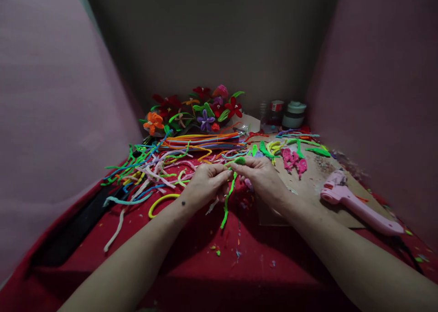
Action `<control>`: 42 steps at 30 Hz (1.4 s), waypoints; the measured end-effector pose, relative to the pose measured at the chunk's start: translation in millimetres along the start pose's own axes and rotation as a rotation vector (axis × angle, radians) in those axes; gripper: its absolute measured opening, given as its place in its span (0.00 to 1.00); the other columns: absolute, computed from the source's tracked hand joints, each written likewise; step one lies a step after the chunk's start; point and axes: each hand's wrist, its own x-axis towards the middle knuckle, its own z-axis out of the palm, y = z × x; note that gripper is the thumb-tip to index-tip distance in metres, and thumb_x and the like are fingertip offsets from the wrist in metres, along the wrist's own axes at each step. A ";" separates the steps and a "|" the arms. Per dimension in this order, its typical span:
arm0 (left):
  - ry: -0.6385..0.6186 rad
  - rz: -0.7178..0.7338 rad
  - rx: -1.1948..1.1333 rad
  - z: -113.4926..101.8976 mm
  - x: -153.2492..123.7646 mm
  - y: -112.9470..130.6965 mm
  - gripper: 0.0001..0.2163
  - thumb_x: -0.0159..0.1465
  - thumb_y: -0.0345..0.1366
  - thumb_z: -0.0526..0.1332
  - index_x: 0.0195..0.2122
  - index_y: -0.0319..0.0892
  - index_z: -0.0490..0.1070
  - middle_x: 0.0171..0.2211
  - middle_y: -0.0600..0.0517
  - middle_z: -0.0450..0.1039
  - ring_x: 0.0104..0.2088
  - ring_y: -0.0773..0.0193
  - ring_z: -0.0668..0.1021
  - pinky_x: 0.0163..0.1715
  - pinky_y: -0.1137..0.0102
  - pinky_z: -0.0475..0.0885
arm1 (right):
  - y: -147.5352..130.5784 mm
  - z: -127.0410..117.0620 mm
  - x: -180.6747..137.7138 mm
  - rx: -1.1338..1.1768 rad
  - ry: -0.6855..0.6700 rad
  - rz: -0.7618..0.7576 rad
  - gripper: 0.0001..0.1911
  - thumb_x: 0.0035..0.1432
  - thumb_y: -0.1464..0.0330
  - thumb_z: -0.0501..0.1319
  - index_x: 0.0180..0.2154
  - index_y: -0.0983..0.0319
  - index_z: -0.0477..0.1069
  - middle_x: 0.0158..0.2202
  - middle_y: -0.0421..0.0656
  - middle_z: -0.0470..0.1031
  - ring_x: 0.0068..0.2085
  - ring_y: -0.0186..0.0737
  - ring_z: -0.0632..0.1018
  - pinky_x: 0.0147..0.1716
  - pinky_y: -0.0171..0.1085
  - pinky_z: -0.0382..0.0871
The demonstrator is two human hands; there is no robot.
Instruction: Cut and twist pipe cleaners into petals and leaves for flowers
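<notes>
My left hand [207, 184] and my right hand [260, 177] meet over the middle of a red cloth-covered table [191, 266]. Both pinch a bright green pipe cleaner [228, 198]. Its upper end is bent into a small leaf shape at my fingertips, and its long tail hangs down toward me between my wrists. The fingers of both hands are closed around it. A yellow pipe cleaner loop [160, 201] lies just left of my left wrist.
A tangle of coloured pipe cleaners [153, 166] spreads at left. A bunch of pipe-cleaner flowers [195, 109] lies at the back. A cardboard sheet [308, 189] at right bears green leaves, pink shapes [294, 160] and a pink glue gun [356, 203]. Jars [292, 115] stand behind.
</notes>
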 end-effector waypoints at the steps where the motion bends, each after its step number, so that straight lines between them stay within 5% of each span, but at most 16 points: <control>1: -0.024 -0.026 -0.046 -0.5 0.1 0.1 0.12 0.59 0.40 0.54 0.23 0.38 0.64 0.15 0.56 0.67 0.13 0.72 0.68 0.13 0.78 0.60 | 0.5 0.1 0.4 -0.009 -0.004 -0.008 0.14 0.51 0.61 0.58 0.22 0.65 0.71 0.21 0.39 0.68 0.25 0.31 0.66 0.28 0.34 0.61; 6: -0.098 -0.097 -0.099 -1.5 0.5 -4.4 0.11 0.58 0.38 0.55 0.21 0.38 0.63 0.11 0.56 0.65 0.08 0.72 0.65 0.08 0.78 0.56 | -0.4 1.1 1.4 -0.037 0.035 -0.082 0.09 0.48 0.66 0.61 0.31 0.64 0.75 0.28 0.41 0.73 0.32 0.34 0.71 0.34 0.35 0.63; 12: -0.108 -0.069 -0.341 -3.5 1.9 -7.6 0.07 0.58 0.35 0.55 0.26 0.37 0.66 0.10 0.57 0.64 0.07 0.74 0.62 0.08 0.80 0.53 | 4.5 2.1 -0.1 -0.060 0.105 -0.057 0.16 0.53 0.60 0.56 0.21 0.64 0.70 0.17 0.36 0.63 0.20 0.28 0.62 0.20 0.31 0.56; 20: -0.131 -0.099 -0.446 -5.4 3.8 -13.1 0.07 0.57 0.34 0.56 0.25 0.36 0.67 0.08 0.57 0.62 0.06 0.74 0.60 0.09 0.79 0.52 | 8.5 0.6 0.7 -0.176 0.098 -0.153 0.12 0.54 0.64 0.56 0.28 0.63 0.75 0.24 0.40 0.74 0.25 0.32 0.70 0.27 0.31 0.63; 27: -0.136 -0.125 -0.246 -2.2 1.1 -8.9 0.10 0.59 0.40 0.55 0.26 0.39 0.62 0.13 0.56 0.67 0.09 0.73 0.65 0.10 0.79 0.55 | 6.9 0.1 0.4 -0.315 0.134 -0.179 0.08 0.53 0.69 0.58 0.27 0.64 0.74 0.21 0.39 0.73 0.24 0.31 0.71 0.25 0.30 0.62; 32: 0.043 -0.004 0.070 4.7 1.9 -12.0 0.09 0.60 0.42 0.52 0.34 0.42 0.62 0.15 0.59 0.66 0.11 0.71 0.67 0.11 0.78 0.58 | 4.6 0.5 -1.1 -0.369 0.125 -0.180 0.09 0.53 0.70 0.56 0.28 0.63 0.75 0.22 0.39 0.73 0.24 0.31 0.70 0.26 0.31 0.62; 36: 0.095 0.071 0.232 6.2 0.7 -14.4 0.10 0.62 0.42 0.50 0.31 0.42 0.63 0.15 0.58 0.65 0.12 0.71 0.67 0.14 0.77 0.59 | 5.3 -0.4 0.6 -0.341 0.073 -0.148 0.08 0.52 0.70 0.57 0.33 0.62 0.75 0.26 0.39 0.75 0.25 0.31 0.71 0.27 0.31 0.62; 42: 0.232 0.166 0.477 13.4 -1.8 -12.4 0.11 0.62 0.38 0.49 0.23 0.42 0.60 0.14 0.58 0.62 0.14 0.72 0.65 0.18 0.76 0.58 | 3.0 5.0 -5.1 -0.661 0.187 -0.158 0.11 0.53 0.69 0.57 0.21 0.63 0.72 0.17 0.39 0.69 0.21 0.31 0.64 0.25 0.32 0.55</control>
